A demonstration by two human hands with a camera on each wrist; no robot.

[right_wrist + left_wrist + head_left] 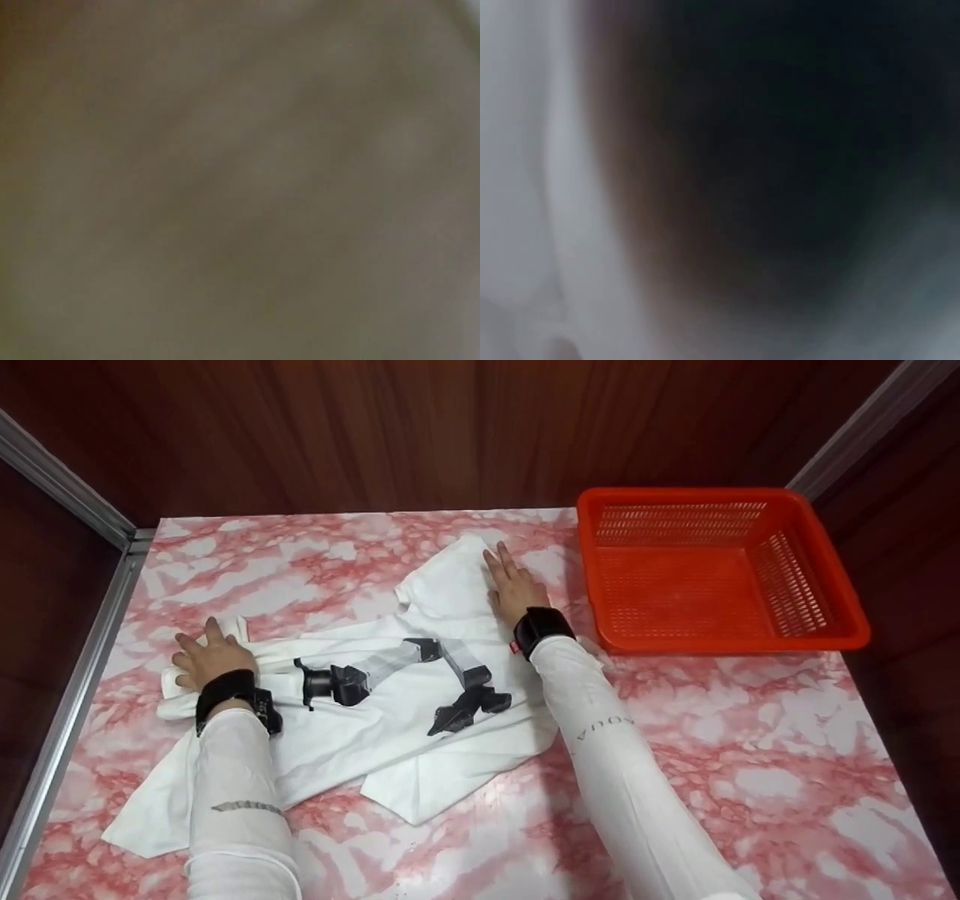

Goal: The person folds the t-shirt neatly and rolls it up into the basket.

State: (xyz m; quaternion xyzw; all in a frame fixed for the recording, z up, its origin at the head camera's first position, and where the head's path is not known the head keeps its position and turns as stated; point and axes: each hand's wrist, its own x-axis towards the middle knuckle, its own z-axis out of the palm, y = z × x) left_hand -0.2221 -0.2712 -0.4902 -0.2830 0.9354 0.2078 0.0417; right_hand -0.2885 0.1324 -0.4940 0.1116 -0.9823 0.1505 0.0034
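Observation:
A white T-shirt (337,757) with a black and grey print lies crumpled and partly spread on the table, its hem side to the left. My left hand (214,660) rests on the bunched left end of the shirt, fingers spread. On the right, my right hand (517,592) lies with extended fingers along the shirt's upper right edge, close to a sleeve (450,581) that points away from me. Both wrist views are blurred; the left wrist view shows a strip of white cloth (517,187) beside a dark shape.
A red plastic basket (589,577) with perforated sides stands at the back right of the table, near my right hand. The table (765,735) has a red and white marbled top. Dark wood panels (360,435) close off the back and sides, with metal trim along the left edge.

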